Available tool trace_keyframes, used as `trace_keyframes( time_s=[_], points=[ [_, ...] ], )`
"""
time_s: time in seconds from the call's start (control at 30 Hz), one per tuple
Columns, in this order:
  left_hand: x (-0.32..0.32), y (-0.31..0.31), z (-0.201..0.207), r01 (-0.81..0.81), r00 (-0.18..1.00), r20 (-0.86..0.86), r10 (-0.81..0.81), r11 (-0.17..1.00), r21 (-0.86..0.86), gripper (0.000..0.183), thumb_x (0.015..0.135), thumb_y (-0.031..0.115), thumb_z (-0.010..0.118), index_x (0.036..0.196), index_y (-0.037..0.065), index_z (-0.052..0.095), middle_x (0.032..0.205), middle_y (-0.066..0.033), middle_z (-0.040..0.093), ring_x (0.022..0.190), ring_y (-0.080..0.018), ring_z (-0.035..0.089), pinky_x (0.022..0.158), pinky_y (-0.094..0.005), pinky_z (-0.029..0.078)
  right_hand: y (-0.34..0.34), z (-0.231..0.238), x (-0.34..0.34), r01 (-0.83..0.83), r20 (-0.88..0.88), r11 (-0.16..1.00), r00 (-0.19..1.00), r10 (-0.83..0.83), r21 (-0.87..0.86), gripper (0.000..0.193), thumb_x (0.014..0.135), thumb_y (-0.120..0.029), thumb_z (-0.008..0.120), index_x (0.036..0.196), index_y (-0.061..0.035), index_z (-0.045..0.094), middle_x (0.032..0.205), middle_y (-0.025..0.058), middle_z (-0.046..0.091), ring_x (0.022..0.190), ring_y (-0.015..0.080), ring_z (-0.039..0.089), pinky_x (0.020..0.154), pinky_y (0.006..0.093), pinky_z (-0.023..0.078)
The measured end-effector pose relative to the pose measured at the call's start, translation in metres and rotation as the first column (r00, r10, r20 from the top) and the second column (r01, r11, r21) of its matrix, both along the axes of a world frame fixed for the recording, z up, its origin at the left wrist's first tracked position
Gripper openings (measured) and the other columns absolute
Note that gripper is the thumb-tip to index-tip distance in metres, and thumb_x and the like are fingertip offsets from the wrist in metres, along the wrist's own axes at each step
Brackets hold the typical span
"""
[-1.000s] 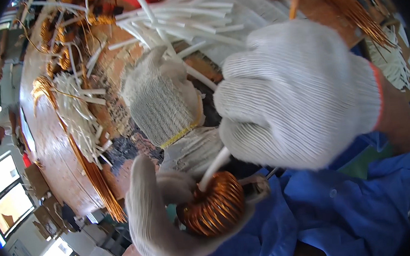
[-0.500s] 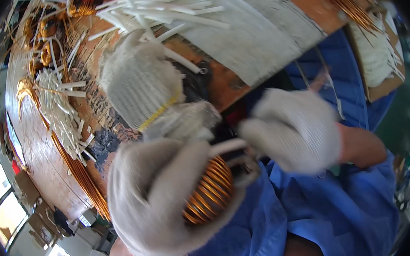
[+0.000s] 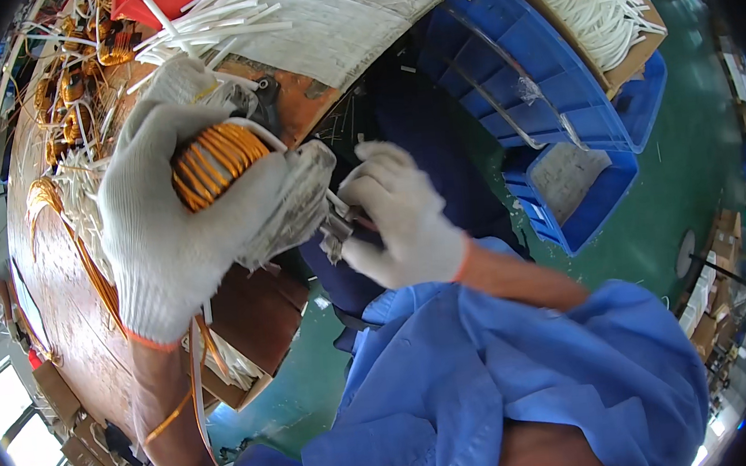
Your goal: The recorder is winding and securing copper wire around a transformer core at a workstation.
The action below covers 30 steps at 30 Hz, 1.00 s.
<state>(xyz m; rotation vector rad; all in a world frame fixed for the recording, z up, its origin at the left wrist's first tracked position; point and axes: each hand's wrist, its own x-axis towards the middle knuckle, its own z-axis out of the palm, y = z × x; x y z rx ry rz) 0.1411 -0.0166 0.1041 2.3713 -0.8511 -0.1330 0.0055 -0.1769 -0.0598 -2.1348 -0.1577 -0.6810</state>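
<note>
My left hand (image 3: pixel 155 225), in a white knit glove, is closed around a ring coil (image 3: pixel 216 165) wound with copper wire. A white sleeve curves along the coil's far side. Under the coil lies a fixture wrapped in grey-white material (image 3: pixel 287 212), with a bare metal end (image 3: pixel 335 229) at its right. My right hand (image 3: pixel 403 217), also gloved, has its fingers and thumb curled in at that metal end. A short white tube piece (image 3: pixel 337 202) shows at its fingertips; what they grip is mostly hidden. Behind the left hand sits a white cloth bundle (image 3: pixel 178 80).
White sleeves (image 3: pixel 222 24) lie on the bench's far part beside a red bin (image 3: pixel 149 2). Several finished coils (image 3: pixel 72 86) and copper wires (image 3: pixel 91 258) are at left. Blue crates (image 3: pixel 545 67) and a box of white sleeves (image 3: pixel 593 14) stand at right. Another box (image 3: pixel 257 332) is below the bench.
The view has shifted toward the right and the floor. My left hand and the coil are now higher up, over the wrapped fixture; my right hand has come in to the metal end.
</note>
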Motion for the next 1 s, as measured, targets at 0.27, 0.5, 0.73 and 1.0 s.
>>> trace_keyframes(
  time_s=[0.27,0.5,0.73,1.0],
  points=[
    [0.014,0.009,-0.011,0.063,0.993,0.108,-0.052,0.994,-0.093,0.057,0.074,0.042,0.099,0.111,0.003,0.081,0.114,-0.0173,0.074,0.111,-0.0331,0.075,0.1,-0.0436,0.059,0.006,-0.021,0.002,0.059,-0.034,0.977,0.997,-0.067,-0.205,0.026,0.086,-0.023,0.081,0.095,-0.0029,0.067,0.097,0.0222,0.069,0.1,0.0447,0.07,0.09,0.0542,0.058],
    [-0.002,0.069,-0.052,-0.35,0.935,-0.184,0.302,0.715,-0.606,0.021,0.102,0.01,0.074,0.119,-0.001,0.078,0.117,-0.0133,0.073,0.102,-0.0183,0.071,0.093,-0.0322,0.055,-0.033,0.056,0.016,-0.449,-0.454,0.57,0.879,0.144,-0.688,0.021,0.086,-0.016,0.071,0.102,-0.0008,0.071,0.097,0.0137,0.072,0.083,0.0325,0.074,0.073,0.0438,0.064],
    [0.086,0.151,-0.11,-0.476,0.749,0.601,0.279,0.858,0.195,0.035,0.098,0.015,0.073,0.133,0.015,0.073,0.126,-0.0169,0.071,0.125,-0.0374,0.064,0.104,-0.0542,0.049,-0.053,0.066,0.025,-0.515,-0.446,0.467,0.857,0.258,-0.718,0.025,0.087,-0.024,0.075,0.104,-0.0048,0.073,0.095,0.0116,0.072,0.084,0.0314,0.074,0.068,0.0466,0.062],
    [0.189,0.162,-0.094,-0.305,0.902,0.421,-0.098,0.547,0.78,0.04,0.095,0.016,0.072,0.135,0.017,0.072,0.135,-0.011,0.072,0.139,-0.0342,0.059,0.123,-0.0544,0.037,-0.138,0.085,0.062,-0.236,-0.313,0.907,0.942,0.125,-0.349,0.036,0.096,-0.037,0.08,0.114,-0.0067,0.073,0.101,0.018,0.072,0.09,0.0413,0.072,0.081,0.0519,0.059]
  ],
)
